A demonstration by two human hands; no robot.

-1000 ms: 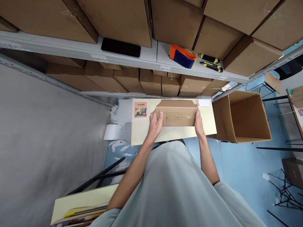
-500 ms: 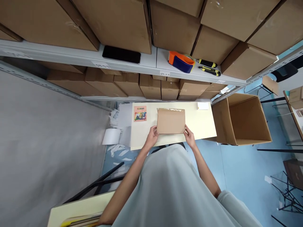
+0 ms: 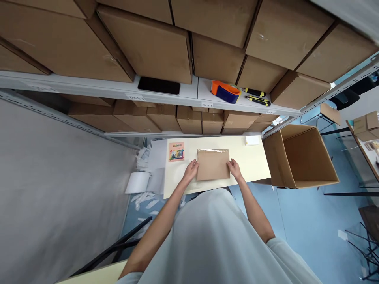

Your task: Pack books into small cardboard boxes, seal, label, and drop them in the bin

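Note:
A flat brown cardboard box (image 3: 213,165) with a strip of shiny clear tape along its far edge is over the pale table (image 3: 251,165). My left hand (image 3: 191,170) grips its left edge, fingers closed against the cardboard. On the opposite edge, my right hand (image 3: 234,167) holds it between thumb and fingers. To the left of the box lies a pink booklet (image 3: 176,152) with a colourful picture on its cover. The underside of the box is hidden.
Above the table runs a grey shelf (image 3: 106,92) packed with cartons, carrying a black phone (image 3: 159,85), an orange and blue tape dispenser (image 3: 226,92) and yellow-black cutters (image 3: 257,100). A large open carton (image 3: 310,157) stands right; a white paper roll (image 3: 137,182) sits left.
My hands have slid farther up along the sides of the box. The whole scene sits lower in the picture, as the head view has tilted upward.

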